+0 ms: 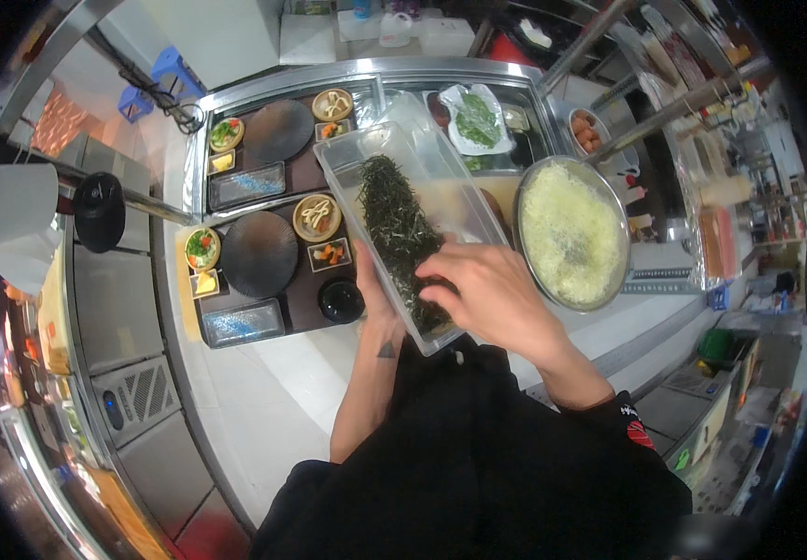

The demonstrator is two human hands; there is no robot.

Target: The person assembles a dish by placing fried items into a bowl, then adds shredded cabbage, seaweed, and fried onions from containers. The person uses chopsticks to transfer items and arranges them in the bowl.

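1. Head view: right hand (487, 294) reaches into a clear plastic tub (441, 177) at the centre of the picture, its fingers (433, 280) curled and pressed together, pinching into the dark shredded seaweed (399, 229) that lies in a long strip along the tub's floor.
2. Left hand (372, 297) supports the tub from beneath at its near end, around 7 o'clock of the tub; only the wrist and part of the palm show, and I cannot tell how its fingers are set because the tub hides them.
3. The tub is tilted, held above the counter (263, 373), its far end pointing toward 11 o'clock.
4. At 3 o'clock of the tub sits a round metal bowl (571, 233) filled with pale shredded food, just beside the right hand.
5. At 9 o'clock lie two dark trays; the near tray (305, 294) bears a black round plate (259, 252), a small salad dish (202, 248), a black bowl (341, 300) and a dish of pale strips (316, 217).
6. The far tray (305, 168), at 11 o'clock, carries a like set of dishes.
7. At 12 o'clock, beyond the tub, green leaves (476, 119) rest on white wrapping.
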